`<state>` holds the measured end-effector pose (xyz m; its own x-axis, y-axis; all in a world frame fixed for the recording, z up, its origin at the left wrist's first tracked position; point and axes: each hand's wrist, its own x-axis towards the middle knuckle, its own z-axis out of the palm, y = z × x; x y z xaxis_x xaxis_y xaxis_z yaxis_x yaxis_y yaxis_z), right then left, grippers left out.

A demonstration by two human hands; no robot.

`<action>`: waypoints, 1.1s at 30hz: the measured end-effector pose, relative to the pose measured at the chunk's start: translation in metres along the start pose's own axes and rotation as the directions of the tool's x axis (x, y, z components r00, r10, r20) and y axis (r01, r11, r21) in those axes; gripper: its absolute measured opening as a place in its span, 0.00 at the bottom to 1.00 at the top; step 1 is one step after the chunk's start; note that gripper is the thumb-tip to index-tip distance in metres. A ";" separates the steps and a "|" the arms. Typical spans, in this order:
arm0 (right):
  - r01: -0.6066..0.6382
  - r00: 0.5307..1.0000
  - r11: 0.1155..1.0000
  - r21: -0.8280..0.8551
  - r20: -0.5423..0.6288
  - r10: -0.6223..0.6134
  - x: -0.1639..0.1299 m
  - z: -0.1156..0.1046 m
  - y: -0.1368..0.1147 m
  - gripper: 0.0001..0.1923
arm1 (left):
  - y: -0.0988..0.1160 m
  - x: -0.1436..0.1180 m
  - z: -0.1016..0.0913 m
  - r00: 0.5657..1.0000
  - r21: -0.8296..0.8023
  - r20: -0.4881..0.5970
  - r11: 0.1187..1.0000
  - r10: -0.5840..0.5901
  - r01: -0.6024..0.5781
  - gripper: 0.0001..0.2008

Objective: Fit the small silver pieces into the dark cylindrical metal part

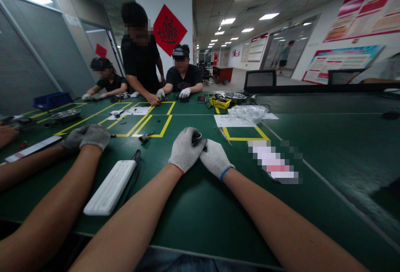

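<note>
My left hand (185, 149), in a white knit glove with a dark-stained thumb and fingertips, is closed around a small dark round part (196, 138) with a pale rim and a hollow end. My right hand (215, 157), gloved too, meets it at the fingertips in front of me, above the green table. Its fingers are pinched together around something dark that I cannot make out. Beyond my hands lies a thin pointed metal tool (225, 136). To the left rests a dark cylindrical part (144, 138) with a thin shaft.
A white power bank (110, 188) with a black cable lies left of my forearm, beside a co-worker's gloved hands (90, 136). On the right is a blurred-out flat object (275, 161). Farther back are a plastic bag (248, 114), a yellow tray (220, 102) and other people working.
</note>
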<state>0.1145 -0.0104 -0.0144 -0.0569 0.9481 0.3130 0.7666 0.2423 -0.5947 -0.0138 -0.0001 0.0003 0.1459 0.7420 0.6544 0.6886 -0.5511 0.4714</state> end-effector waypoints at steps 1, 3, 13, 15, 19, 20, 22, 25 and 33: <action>-0.006 1.000 1.000 -0.008 0.005 0.007 0.000 0.000 0.000 0.06 | 0.000 0.000 0.000 1.000 0.004 -0.001 1.000 0.001 -0.001 0.08; -0.017 1.000 1.000 -0.016 0.009 0.017 0.000 0.000 -0.001 0.05 | 0.000 0.000 0.001 1.000 0.013 -0.004 1.000 0.001 -0.001 0.09; -0.006 1.000 1.000 0.002 -0.013 0.007 0.000 0.001 0.000 0.06 | 0.001 0.001 0.000 1.000 0.008 -0.002 1.000 -0.001 0.001 0.09; -0.005 1.000 1.000 0.004 -0.012 0.005 0.000 0.001 0.000 0.06 | 0.000 0.001 0.000 1.000 0.009 -0.002 1.000 0.002 -0.001 0.09; -0.010 1.000 1.000 0.003 -0.012 0.010 0.000 0.001 0.000 0.06 | -0.001 0.001 0.001 1.000 0.009 -0.004 1.000 0.009 -0.009 0.09; -0.010 1.000 1.000 0.004 -0.010 0.010 0.000 0.001 0.000 0.07 | -0.001 0.001 0.001 1.000 0.010 -0.005 1.000 0.010 -0.009 0.09; -0.011 1.000 1.000 0.004 -0.004 0.011 0.000 0.000 0.000 0.07 | -0.001 0.001 0.001 1.000 0.013 -0.007 1.000 0.008 -0.008 0.09; -0.014 1.000 1.000 0.002 0.003 0.014 0.000 0.000 -0.001 0.07 | -0.001 0.001 0.001 1.000 0.015 -0.005 1.000 0.006 -0.006 0.09; -0.015 1.000 1.000 -0.009 -0.008 0.015 0.000 0.001 -0.001 0.06 | 0.000 0.001 0.001 1.000 0.007 -0.004 1.000 0.000 0.000 0.09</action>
<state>0.1136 -0.0105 -0.0147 -0.0401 0.9499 0.3099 0.7732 0.2259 -0.5925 -0.0136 0.0010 0.0003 0.1426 0.7405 0.6567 0.6938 -0.5480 0.4672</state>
